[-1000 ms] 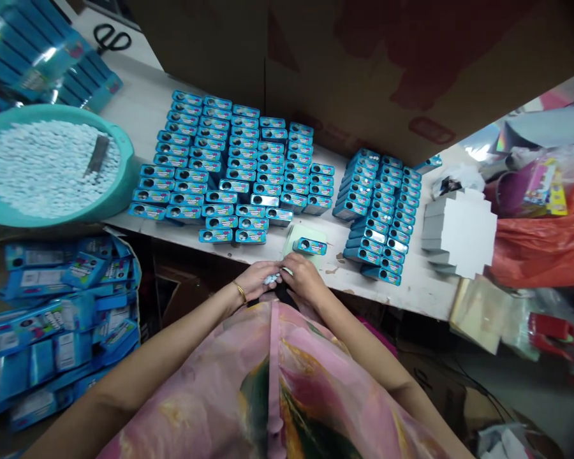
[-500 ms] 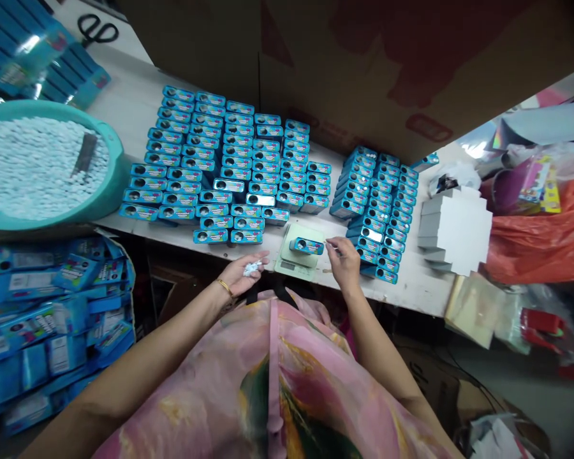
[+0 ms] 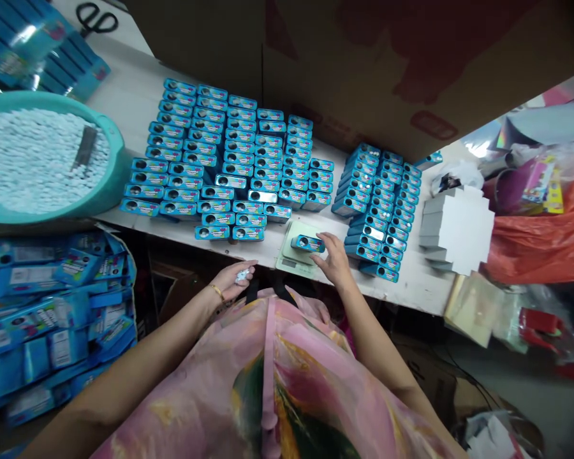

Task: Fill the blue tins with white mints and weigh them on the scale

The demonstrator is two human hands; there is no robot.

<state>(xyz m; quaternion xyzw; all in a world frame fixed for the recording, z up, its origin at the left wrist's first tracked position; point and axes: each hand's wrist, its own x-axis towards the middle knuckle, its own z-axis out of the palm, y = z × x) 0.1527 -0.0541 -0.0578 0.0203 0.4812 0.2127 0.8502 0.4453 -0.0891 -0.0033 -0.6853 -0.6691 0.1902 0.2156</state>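
A small blue box stands on the pale green weighing scale at the table's front edge. My right hand is at the box's right end. Its forefinger reaches the far corner and its thumb is spread on the near side; I cannot tell how firmly they touch. Left of the scale, my left hand is cupped palm up, fingers curled around several small white pellets. At far left a turquoise basin is full of white pellets, with a dark flat strip lying on them.
Rows of upright blue boxes stand left of the scale, more boxes to the right. A large cardboard carton rises behind. White folded card sits at right, black-handled scissors at upper left. Blue packages fill a container below.
My right hand has moved left to the box on the scale, its fingers spreading from a pinch. My left hand has drawn back left and curled more around the pellets.
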